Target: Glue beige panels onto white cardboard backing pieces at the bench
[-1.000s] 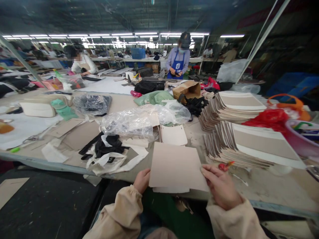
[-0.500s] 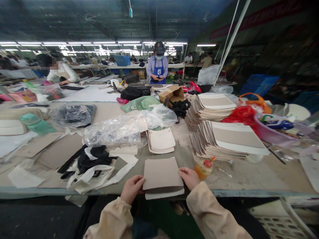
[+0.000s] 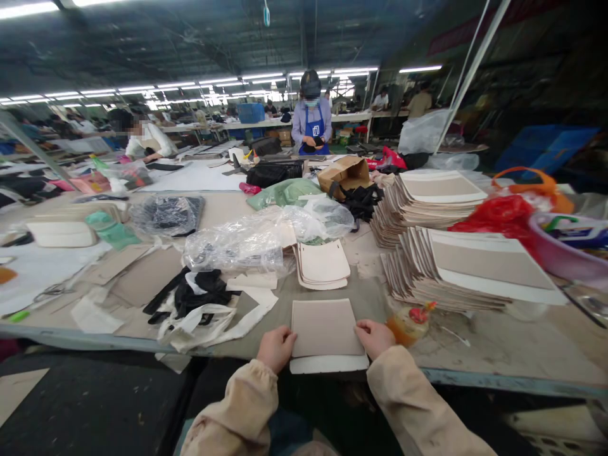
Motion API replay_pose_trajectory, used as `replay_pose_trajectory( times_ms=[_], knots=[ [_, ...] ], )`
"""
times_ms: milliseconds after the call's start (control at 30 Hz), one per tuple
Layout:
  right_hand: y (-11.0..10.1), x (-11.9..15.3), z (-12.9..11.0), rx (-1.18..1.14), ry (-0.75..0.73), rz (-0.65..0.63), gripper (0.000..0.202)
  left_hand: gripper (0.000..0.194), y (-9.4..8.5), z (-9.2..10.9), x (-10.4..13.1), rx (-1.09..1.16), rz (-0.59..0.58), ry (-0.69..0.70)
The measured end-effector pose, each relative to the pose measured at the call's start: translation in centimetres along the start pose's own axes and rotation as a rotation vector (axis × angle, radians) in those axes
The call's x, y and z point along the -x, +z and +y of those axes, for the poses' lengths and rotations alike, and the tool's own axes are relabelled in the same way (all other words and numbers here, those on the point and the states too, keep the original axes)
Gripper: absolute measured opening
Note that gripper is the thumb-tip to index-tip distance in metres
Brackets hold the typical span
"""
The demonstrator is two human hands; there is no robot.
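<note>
A flat grey-beige panel lies at the table's front edge, on top of a second piece whose white strip shows along the near side. My left hand pinches the panel's left edge between thumb and fingers. At the right edge, my right hand grips it the same way. Just beyond the panel sits a small stack of cream pieces with rounded corners. Close to my right hand stands a jar of orange-brown stuff with a red top.
Two fanned stacks of panels stand at the right, beside a pink basin and red plastic bag. Clear plastic wrap and black and white strips lie left. Across the table stands a co-worker in a blue apron.
The panel's near edge has come down onto the piece below, closing the dark gap between them. Both hands keep their hold. My view has turned slightly left.
</note>
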State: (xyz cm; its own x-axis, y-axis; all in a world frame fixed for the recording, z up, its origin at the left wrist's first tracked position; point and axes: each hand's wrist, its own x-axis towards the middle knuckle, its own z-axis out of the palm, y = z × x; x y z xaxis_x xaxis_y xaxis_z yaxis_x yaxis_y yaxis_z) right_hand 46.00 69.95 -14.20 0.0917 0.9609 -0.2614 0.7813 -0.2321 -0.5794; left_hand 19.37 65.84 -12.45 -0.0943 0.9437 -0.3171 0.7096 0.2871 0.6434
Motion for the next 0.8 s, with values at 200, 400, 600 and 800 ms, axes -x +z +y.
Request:
replay_pose_trajectory(
  times_ms=[200,400,600,800],
  knots=[
    [0.0,-0.2,-0.3,0.053,0.008,0.000,0.018,0.023,0.0,0.2,0.0,-0.137,0.007,0.031],
    [-0.4,-0.5,-0.7,0.077,0.048,-0.037,0.016,0.023,0.1,0.4,0.0,-0.243,0.003,0.039],
    [-0.6,-0.6,-1.2,0.088,0.096,-0.039,0.013,0.023,0.1,0.7,-0.1,-0.328,-0.019,0.032],
    [-0.2,-1.0,-1.0,0.062,0.076,-0.030,0.010,0.024,0.0,1.1,-0.2,-0.376,-0.035,0.035]
  ],
)
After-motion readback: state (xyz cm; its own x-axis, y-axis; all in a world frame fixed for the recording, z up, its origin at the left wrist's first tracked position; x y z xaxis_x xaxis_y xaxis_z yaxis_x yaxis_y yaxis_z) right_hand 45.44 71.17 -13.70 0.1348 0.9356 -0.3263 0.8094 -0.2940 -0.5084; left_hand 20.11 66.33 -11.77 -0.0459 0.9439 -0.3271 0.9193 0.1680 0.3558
